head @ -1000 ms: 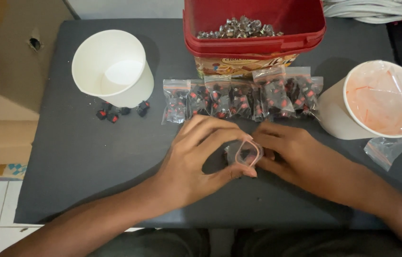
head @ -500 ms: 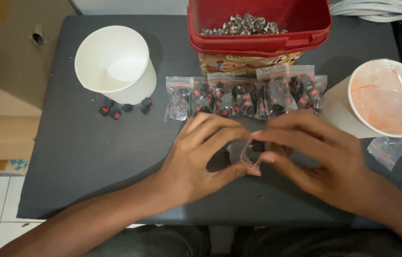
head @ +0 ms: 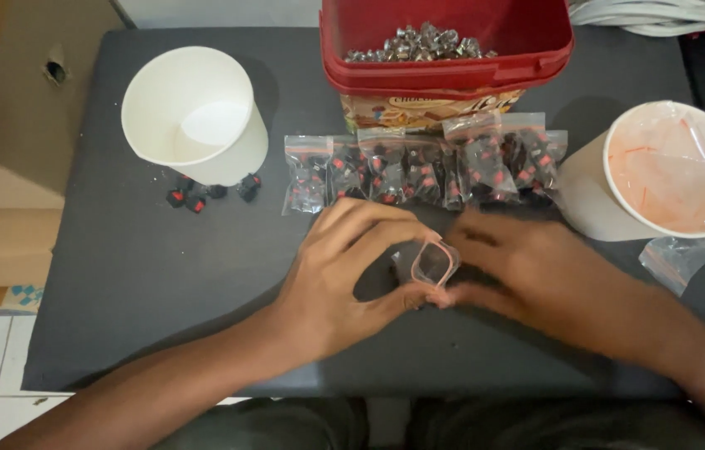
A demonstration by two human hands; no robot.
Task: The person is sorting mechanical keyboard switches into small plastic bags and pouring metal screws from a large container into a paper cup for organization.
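My left hand (head: 344, 271) holds a small clear zip bag (head: 434, 264) with a red strip, mouth held wide between thumb and fingers above the dark table (head: 144, 275). My right hand (head: 536, 271) is right beside the bag, motion-blurred, fingertips at its right edge; whether it grips the bag is unclear. Just behind both hands lies a row of several filled small bags (head: 423, 171) with black and red pieces inside.
A white paper cup (head: 194, 117) stands at back left with a few loose black-red pieces (head: 202, 193) in front of it. A red tub (head: 448, 50) of metal parts is at back centre. Another white cup (head: 657, 171) holds empty clear bags at right.
My right hand has moved left and back toward the bag and is now blurred. The bag's mouth is held wider open. My left hand has stayed in place.
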